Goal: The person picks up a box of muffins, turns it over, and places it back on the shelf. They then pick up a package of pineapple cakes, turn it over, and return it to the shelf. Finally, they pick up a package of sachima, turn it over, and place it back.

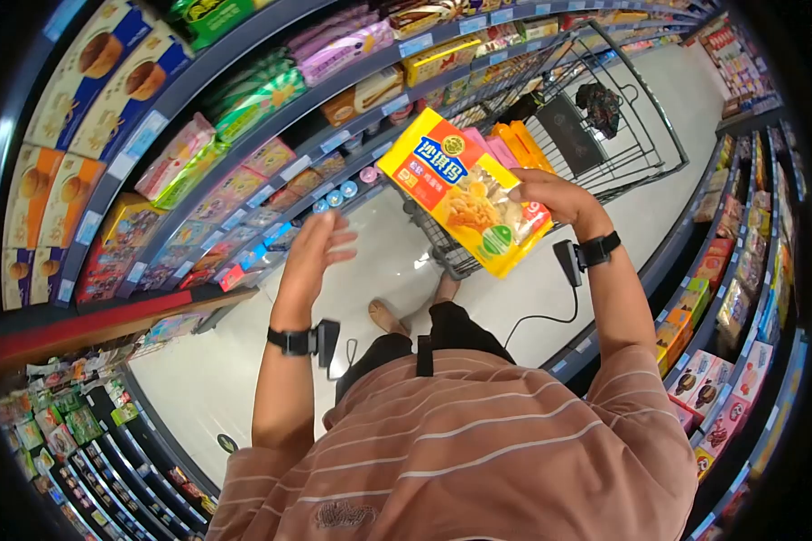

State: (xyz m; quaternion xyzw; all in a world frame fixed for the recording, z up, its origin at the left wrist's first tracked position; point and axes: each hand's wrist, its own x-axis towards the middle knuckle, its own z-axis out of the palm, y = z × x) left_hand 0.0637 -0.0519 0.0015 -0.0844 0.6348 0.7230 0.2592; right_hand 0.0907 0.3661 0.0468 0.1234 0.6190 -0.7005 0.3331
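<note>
A yellow and red snack package (460, 194) with blue lettering and a picture of food pieces is held up in front of me. My right hand (564, 200) grips its right edge, with the thumb lying across the front. My left hand (316, 252) is raised to the left of the package, apart from it. Its fingers are spread and nothing is in them. Behind the package stands a wire shopping cart (645, 162), which the package partly covers. Orange packs (525, 149) and a pink pack (499, 149) lie in the cart.
Shelves with price tags (415, 45) curve along the left, stocked with boxes (108, 59) and bagged snacks (253, 95). More shelves (722, 361) run along the right. A dark bundle (598, 106) sits in the cart's far end. The pale floor (361, 270) lies between the shelves.
</note>
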